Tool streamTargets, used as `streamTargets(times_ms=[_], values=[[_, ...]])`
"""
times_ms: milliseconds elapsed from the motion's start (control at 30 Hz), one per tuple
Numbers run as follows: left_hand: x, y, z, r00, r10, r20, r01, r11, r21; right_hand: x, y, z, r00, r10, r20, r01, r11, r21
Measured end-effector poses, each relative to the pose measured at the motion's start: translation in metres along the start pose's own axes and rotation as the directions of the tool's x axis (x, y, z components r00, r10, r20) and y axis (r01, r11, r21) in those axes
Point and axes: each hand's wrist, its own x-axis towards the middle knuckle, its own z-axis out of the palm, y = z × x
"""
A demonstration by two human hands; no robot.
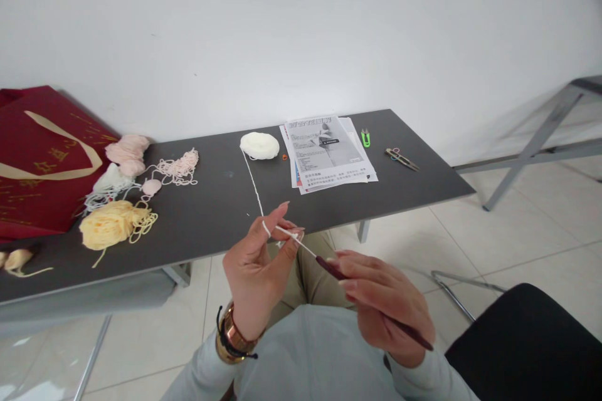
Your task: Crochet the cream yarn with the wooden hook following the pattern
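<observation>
My right hand (pixel 385 301) is closed round the dark handle of a crochet hook (pixel 332 268), whose thin metal shaft points up and left. The hook's tip meets a small piece of white crochet work (pixel 294 237) pinched between thumb and finger of my left hand (pixel 258 263). White yarn (pixel 254 185) loops round a raised finger of that hand and runs back over the table to a white ball of yarn (pixel 259 146). Both hands are in front of the table's near edge, over my lap. The hook's very tip is too small to make out.
On the dark table (pixel 211 200) lie printed sheets (pixel 324 156), green thread snips (pixel 365 138), scissors (pixel 402 159) and a small orange item (pixel 285 156). Yellow yarn (pixel 113 225), pink yarn (pixel 128 153) and a red bag (pixel 42 163) are at left. A black chair (pixel 527 344) stands at right.
</observation>
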Motion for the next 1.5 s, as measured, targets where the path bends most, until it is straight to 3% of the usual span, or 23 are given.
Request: streamTargets(times_ms=[100, 167, 233, 267, 333, 433, 533, 633, 700, 933, 1033, 1233, 1500], values=[[0.0, 0.0, -0.001, 1.0, 0.007, -0.002, -0.007, 1.0, 0.004, -0.002, -0.002, -0.004, 0.997, -0.061, 0.057, 0.064, 0.996, -0.063], [0.0, 0.0, -0.002, 1.0, 0.012, 0.014, -0.012, 1.0, 0.006, -0.003, -0.003, -0.003, 0.997, -0.037, 0.061, 0.041, 0.997, -0.065], [0.001, -0.001, -0.003, 0.999, 0.017, 0.038, -0.017, 1.0, 0.004, -0.003, -0.003, 0.002, 0.998, 0.059, -0.005, -0.059, 0.998, -0.004], [0.001, -0.001, -0.004, 0.999, 0.019, 0.051, -0.019, 1.0, 0.005, -0.002, -0.003, 0.006, 0.984, 0.138, -0.109, -0.132, 0.989, 0.062], [0.002, -0.002, -0.005, 0.997, 0.024, 0.071, -0.025, 1.0, 0.008, -0.002, -0.003, 0.014, 0.908, 0.318, -0.273, -0.262, 0.94, 0.22], [0.005, -0.002, -0.008, 0.994, 0.002, 0.107, -0.001, 1.0, -0.004, 0.002, -0.002, 0.021, 0.798, 0.482, -0.363, -0.316, 0.846, 0.43], [0.009, -0.002, -0.012, 0.976, -0.133, 0.172, 0.146, 0.987, -0.065, 0.008, 0.001, 0.022, 0.741, 0.566, -0.362, -0.337, 0.779, 0.529], [0.013, -0.004, -0.013, 0.916, -0.323, 0.239, 0.359, 0.924, -0.13, 0.013, 0.006, 0.022, 0.698, 0.629, -0.343, -0.376, 0.73, 0.571], [0.014, -0.004, -0.012, 0.883, -0.394, 0.257, 0.439, 0.885, -0.153, 0.015, 0.01, 0.023, 0.669, 0.667, -0.328, -0.392, 0.691, 0.608], [0.014, 0.0, -0.01, 0.86, -0.426, 0.28, 0.466, 0.88, -0.093, 0.013, 0.022, 0.033, 0.551, 0.795, -0.255, -0.42, 0.528, 0.738], [0.02, 0.001, -0.014, 0.848, -0.428, 0.313, 0.46, 0.888, -0.033, 0.013, 0.025, 0.034, 0.547, 0.807, -0.224, -0.42, 0.496, 0.76], [0.027, 0.001, -0.015, 0.85, -0.414, 0.326, 0.425, 0.904, 0.038, 0.013, 0.026, 0.034, 0.593, 0.778, -0.207, -0.392, 0.504, 0.77], [0.024, -0.003, -0.005, 0.847, -0.426, 0.32, 0.481, 0.869, -0.116, 0.01, 0.029, 0.042, 0.528, 0.814, -0.24, -0.409, 0.492, 0.769]])
